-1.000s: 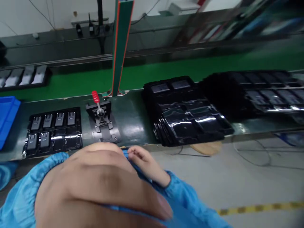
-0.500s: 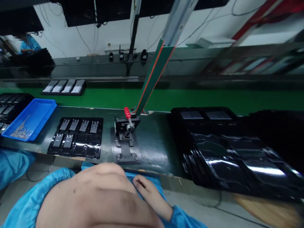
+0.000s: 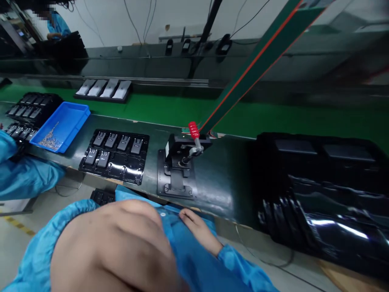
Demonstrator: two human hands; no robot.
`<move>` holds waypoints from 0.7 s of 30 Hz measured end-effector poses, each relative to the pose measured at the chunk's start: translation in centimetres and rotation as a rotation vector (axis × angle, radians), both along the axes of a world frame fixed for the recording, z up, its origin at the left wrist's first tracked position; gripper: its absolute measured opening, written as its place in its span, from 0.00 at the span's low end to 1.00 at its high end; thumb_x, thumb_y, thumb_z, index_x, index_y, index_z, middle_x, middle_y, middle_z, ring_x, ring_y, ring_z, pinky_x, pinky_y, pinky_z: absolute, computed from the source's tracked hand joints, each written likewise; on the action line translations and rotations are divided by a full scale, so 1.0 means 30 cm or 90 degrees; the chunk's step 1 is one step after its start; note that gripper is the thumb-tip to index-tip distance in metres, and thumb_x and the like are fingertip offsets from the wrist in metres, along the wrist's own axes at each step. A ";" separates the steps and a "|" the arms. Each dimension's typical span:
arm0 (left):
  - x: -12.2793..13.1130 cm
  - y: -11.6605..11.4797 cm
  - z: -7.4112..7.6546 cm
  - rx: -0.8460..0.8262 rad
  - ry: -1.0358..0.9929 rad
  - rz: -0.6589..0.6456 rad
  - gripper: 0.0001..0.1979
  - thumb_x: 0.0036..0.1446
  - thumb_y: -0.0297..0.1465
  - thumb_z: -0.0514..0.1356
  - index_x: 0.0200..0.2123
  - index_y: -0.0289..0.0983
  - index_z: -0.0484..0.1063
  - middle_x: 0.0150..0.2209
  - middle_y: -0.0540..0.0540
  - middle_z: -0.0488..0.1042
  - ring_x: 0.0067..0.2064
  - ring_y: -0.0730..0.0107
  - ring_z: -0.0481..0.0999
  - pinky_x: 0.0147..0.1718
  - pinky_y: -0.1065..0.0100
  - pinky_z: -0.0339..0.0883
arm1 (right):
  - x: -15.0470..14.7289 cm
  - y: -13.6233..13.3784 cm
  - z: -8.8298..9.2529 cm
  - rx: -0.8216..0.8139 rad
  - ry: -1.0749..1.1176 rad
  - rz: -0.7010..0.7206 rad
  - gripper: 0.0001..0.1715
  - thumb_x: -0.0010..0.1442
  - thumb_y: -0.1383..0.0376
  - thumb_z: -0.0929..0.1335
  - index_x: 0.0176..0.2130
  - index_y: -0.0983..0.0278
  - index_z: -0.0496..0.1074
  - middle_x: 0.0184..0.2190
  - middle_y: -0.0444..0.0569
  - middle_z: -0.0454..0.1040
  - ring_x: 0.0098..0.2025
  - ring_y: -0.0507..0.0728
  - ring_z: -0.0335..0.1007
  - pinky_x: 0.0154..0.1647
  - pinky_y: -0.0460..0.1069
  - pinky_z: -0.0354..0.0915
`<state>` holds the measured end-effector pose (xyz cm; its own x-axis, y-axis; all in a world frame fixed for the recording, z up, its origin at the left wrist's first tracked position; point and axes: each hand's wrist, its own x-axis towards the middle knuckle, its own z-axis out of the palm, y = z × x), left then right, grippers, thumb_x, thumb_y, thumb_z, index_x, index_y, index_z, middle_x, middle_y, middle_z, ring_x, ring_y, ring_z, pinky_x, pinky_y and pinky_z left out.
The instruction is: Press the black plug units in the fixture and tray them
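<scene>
My left hand is raised very close to the camera and looms large at the bottom, with its back and knuckles showing. Its fingertips are out of sight, so whether it holds something cannot be made out. Lower and farther off, my right hand rests against the blue smock at the bench's front edge, fingers loosely extended and nothing visible in them. In front of it on the bench stands a toggle clamp fixture with a red handle. Left of that lies a black plastic tray holding several grey devices.
A blue bin of small metal parts sits left, beside stacked filled trays. Stacked black trays cover the right side. A slanted green post rises behind the fixture. A blue sleeve belongs to someone at left.
The view has turned left and down, so the bench things sit farther right and higher. My left hand remains near the camera, slightly shifted; my right hand stays at the bench edge.
</scene>
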<state>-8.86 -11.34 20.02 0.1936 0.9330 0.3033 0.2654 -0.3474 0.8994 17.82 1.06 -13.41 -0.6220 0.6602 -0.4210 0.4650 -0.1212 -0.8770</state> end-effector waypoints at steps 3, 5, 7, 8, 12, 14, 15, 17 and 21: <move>-0.161 -0.046 -0.167 0.132 0.028 0.185 0.05 0.69 0.33 0.66 0.42 0.48 0.84 0.35 0.49 0.86 0.38 0.60 0.86 0.47 0.57 0.82 | 0.053 -0.002 -0.081 0.010 -0.044 -0.024 0.27 0.63 0.38 0.66 0.33 0.57 0.75 0.35 0.52 0.80 0.43 0.67 0.78 0.51 0.61 0.73; -0.313 -0.037 -0.311 0.101 0.172 0.406 0.09 0.67 0.31 0.66 0.47 0.45 0.84 0.43 0.45 0.87 0.46 0.58 0.86 0.51 0.57 0.79 | 0.084 -0.004 -0.136 0.028 -0.061 -0.047 0.31 0.60 0.35 0.66 0.33 0.59 0.76 0.34 0.51 0.81 0.41 0.65 0.78 0.48 0.58 0.74; -0.467 -0.010 -0.462 -0.098 0.291 0.636 0.12 0.67 0.34 0.64 0.50 0.39 0.83 0.46 0.41 0.86 0.47 0.58 0.85 0.52 0.58 0.79 | 0.102 -0.004 -0.179 0.044 -0.059 -0.055 0.32 0.60 0.35 0.66 0.33 0.60 0.76 0.34 0.51 0.82 0.40 0.64 0.79 0.46 0.55 0.75; -0.535 0.006 -0.533 -0.210 0.336 0.695 0.14 0.66 0.35 0.63 0.51 0.37 0.82 0.45 0.40 0.86 0.45 0.56 0.85 0.51 0.57 0.78 | 0.106 -0.003 -0.194 0.051 -0.056 -0.055 0.32 0.60 0.35 0.66 0.34 0.60 0.77 0.35 0.52 0.82 0.40 0.64 0.79 0.46 0.55 0.76; -0.685 0.042 -0.731 -0.489 0.567 0.701 0.19 0.66 0.43 0.62 0.51 0.35 0.80 0.51 0.31 0.83 0.54 0.43 0.83 0.55 0.52 0.75 | 0.102 0.003 -0.215 0.056 -0.062 -0.035 0.32 0.58 0.35 0.66 0.34 0.60 0.77 0.35 0.53 0.83 0.40 0.65 0.80 0.46 0.55 0.77; -0.701 0.048 -0.775 -0.516 0.603 0.691 0.23 0.65 0.46 0.63 0.54 0.36 0.79 0.55 0.29 0.82 0.57 0.41 0.82 0.56 0.52 0.74 | 0.096 0.006 -0.211 0.055 -0.066 -0.026 0.32 0.59 0.35 0.66 0.34 0.60 0.77 0.36 0.53 0.83 0.41 0.65 0.80 0.47 0.56 0.77; -0.704 0.051 -0.788 -0.515 0.601 0.688 0.23 0.65 0.45 0.63 0.55 0.36 0.78 0.56 0.29 0.81 0.57 0.41 0.81 0.56 0.52 0.73 | 0.094 0.007 -0.207 0.054 -0.067 -0.024 0.32 0.59 0.35 0.66 0.34 0.60 0.77 0.36 0.53 0.83 0.41 0.65 0.80 0.48 0.56 0.77; -0.715 0.059 -0.804 -0.506 0.584 0.682 0.24 0.63 0.43 0.65 0.56 0.35 0.78 0.57 0.28 0.80 0.58 0.40 0.80 0.57 0.52 0.72 | 0.090 0.009 -0.199 0.052 -0.066 -0.021 0.32 0.59 0.36 0.66 0.34 0.60 0.77 0.36 0.53 0.83 0.41 0.65 0.80 0.49 0.56 0.77; -0.776 0.085 -0.825 -0.516 0.536 0.669 0.21 0.58 0.44 0.69 0.48 0.35 0.80 0.50 0.30 0.83 0.52 0.43 0.82 0.51 0.55 0.72 | 0.089 0.011 -0.182 0.050 -0.065 -0.020 0.32 0.59 0.35 0.67 0.34 0.60 0.77 0.36 0.54 0.83 0.40 0.65 0.81 0.48 0.56 0.77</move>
